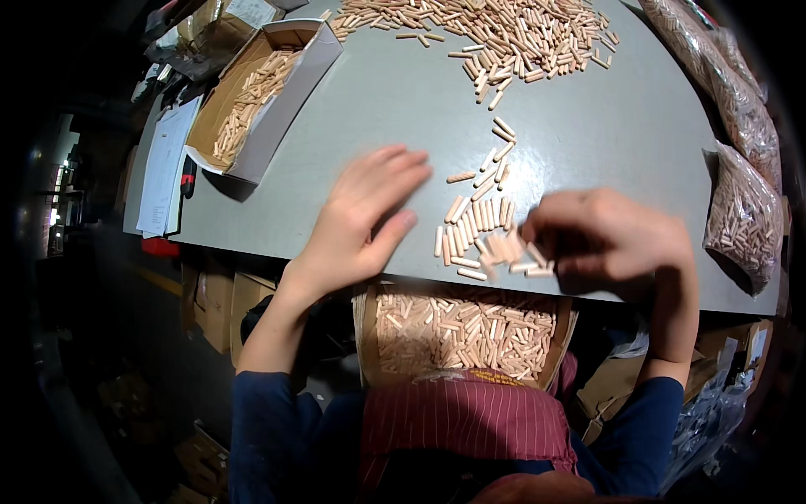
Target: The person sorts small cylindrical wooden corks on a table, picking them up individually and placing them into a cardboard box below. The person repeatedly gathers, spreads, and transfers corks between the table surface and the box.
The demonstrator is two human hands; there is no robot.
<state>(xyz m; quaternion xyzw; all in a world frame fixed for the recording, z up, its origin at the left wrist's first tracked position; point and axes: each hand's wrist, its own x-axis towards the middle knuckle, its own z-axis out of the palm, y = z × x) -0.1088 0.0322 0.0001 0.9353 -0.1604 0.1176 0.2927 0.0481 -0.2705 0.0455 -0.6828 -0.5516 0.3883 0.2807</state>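
Observation:
Small wooden dowels lie in a loose group near the table's front edge, between my two hands. My left hand hovers left of them, its fingers stretched and its thumb apart, holding nothing. On the right side of the group, my right hand bends over the dowels with curled fingers. Shadow and blur hide its fingertips, and several dowels beside them are smeared by motion. Below the table edge, in front of my body, an open cardboard box holds many more dowels.
A big dowel pile covers the table's far side. At the left stands a long open carton with dowels, beside papers and a red-and-black tool. Clear plastic bags of dowels line the right edge.

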